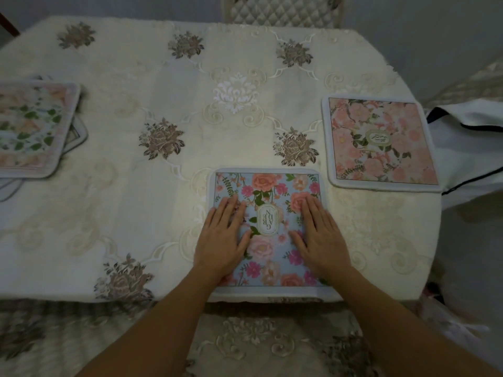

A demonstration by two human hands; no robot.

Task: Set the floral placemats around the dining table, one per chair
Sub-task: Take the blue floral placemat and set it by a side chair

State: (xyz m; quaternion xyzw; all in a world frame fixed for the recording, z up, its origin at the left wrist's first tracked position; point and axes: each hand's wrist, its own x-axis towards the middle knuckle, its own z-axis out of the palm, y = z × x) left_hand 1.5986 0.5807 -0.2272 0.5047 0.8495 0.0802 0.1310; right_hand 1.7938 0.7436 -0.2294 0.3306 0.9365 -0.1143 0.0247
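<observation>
Both hands are lying flat, fingers straight and together, gripping nothing: the left hand (221,240) is pressing the blue floral placemat (268,186) left of its oval label (266,220), the right hand (322,238) right of it. The mat is sitting at the table's (130,202) near edge. The label's lettering is running sideways, unreadable. A pink placemat (381,142) is lying just beyond-right of the blue one; a stack of placemats (32,126) far left.

The blue floral square placemat (268,186) lies at the near edge of the cream embroidered tabletop (122,213). The pink floral square placemat (381,142) lies behind it to the right, and the stack of floral placemats (30,129) far left.
</observation>
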